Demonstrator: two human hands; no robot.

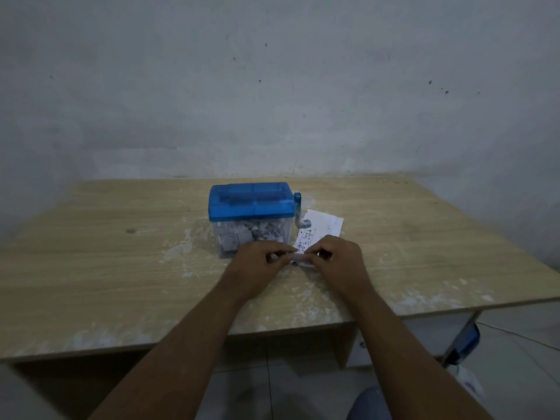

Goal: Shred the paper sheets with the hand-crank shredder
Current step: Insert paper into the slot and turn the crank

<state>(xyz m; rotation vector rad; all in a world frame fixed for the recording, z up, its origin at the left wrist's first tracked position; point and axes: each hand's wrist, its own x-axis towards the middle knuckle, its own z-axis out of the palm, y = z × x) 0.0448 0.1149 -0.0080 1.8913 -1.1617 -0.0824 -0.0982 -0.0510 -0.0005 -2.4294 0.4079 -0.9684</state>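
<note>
Both hands pinch small paper piece before blue shredder on table.

L/R forearms bare, blue trouser knee

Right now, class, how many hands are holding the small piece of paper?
2: the left hand pinches the left end of the paper piece and the right hand pinches its right end, both on the near side of the shredder. None appear hidden.
</note>
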